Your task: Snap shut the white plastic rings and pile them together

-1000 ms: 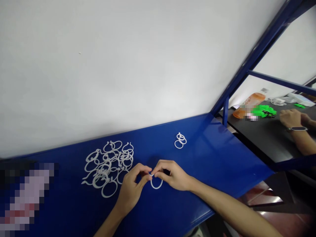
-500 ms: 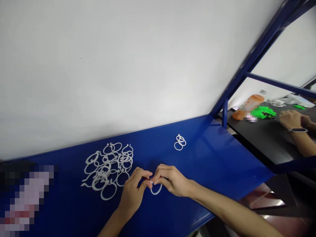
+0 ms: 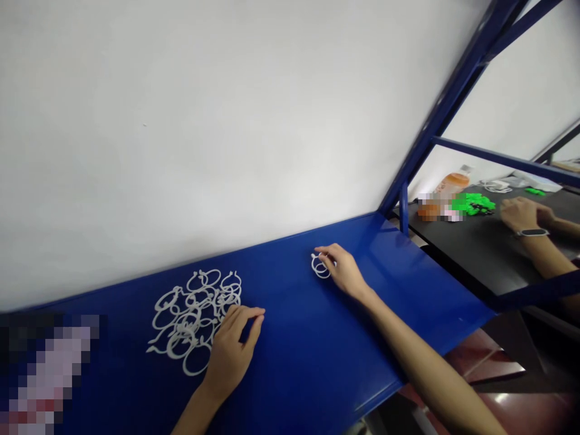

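OK, clock centred on my L hand (image 3: 233,344): forearm at 7, thumb & index curled, tips barely apart, nothing held. R hand (image 3: 345,272) at 2, fingers bent over small ring bunch (image 3: 322,277); can't tell if gripping one. Ring pile (image 3: 194,319) at 10. Blue tabletop (image 3: 290,368) below, wht wall (image 3: 217,121) 12, co-worker's hand (image 3: 520,214) & blk desk (image 3: 471,254) past 2.

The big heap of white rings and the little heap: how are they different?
The big heap of white rings has lots of rings, but the little heap has only a few. The big heap spreads wide; the little heap fits in a small spot. The left hand hides one edge of the big heap, while the right hand is over the little heap. Both lie on the blue table.
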The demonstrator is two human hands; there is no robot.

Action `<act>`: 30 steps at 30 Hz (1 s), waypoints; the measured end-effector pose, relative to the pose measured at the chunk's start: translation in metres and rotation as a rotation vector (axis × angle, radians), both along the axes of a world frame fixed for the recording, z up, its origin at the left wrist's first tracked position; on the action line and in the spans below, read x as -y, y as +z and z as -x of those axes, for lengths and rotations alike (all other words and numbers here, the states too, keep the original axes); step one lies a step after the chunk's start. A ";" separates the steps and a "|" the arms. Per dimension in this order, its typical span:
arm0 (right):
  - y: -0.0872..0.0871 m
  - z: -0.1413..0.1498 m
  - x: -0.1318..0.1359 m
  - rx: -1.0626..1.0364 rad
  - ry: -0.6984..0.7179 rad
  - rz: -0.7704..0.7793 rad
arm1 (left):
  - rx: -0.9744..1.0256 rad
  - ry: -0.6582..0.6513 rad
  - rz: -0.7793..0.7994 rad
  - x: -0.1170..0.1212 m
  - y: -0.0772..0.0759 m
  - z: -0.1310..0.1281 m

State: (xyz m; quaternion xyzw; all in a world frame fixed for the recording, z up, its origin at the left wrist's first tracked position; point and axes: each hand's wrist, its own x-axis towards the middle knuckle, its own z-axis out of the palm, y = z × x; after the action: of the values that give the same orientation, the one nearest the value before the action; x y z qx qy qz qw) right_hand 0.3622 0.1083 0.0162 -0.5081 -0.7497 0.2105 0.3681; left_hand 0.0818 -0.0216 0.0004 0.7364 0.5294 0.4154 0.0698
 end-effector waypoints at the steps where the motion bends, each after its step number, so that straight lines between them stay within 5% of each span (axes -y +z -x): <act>1: 0.000 -0.009 -0.013 0.039 -0.062 0.064 | -0.011 0.002 -0.002 -0.001 -0.001 0.001; 6: -0.008 -0.038 -0.060 0.124 -0.084 0.176 | -0.080 -0.016 -0.023 -0.004 -0.009 0.001; 13: 0.000 -0.029 -0.062 0.229 -0.104 0.046 | -0.159 -0.099 0.008 -0.001 -0.016 -0.003; 16: 0.011 0.002 -0.050 0.246 -0.024 -0.057 | -0.215 -0.136 0.063 0.000 -0.014 -0.005; 19: 0.016 0.050 -0.036 0.273 0.201 -0.094 | -0.277 -0.149 0.095 0.000 -0.013 -0.006; 24: 0.003 0.131 -0.017 0.466 0.588 -0.180 | -0.305 -0.150 0.095 0.001 -0.012 -0.005; 30: -0.007 0.163 -0.007 0.683 0.541 -0.232 | -0.313 -0.152 0.093 0.003 -0.010 -0.004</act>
State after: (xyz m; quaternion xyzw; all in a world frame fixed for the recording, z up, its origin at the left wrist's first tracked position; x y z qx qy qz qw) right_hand 0.1988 0.1150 0.0093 -0.2897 -0.9527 0.0340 0.0859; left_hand 0.0858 -0.0243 -0.0098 0.8260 0.4953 0.2642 0.0515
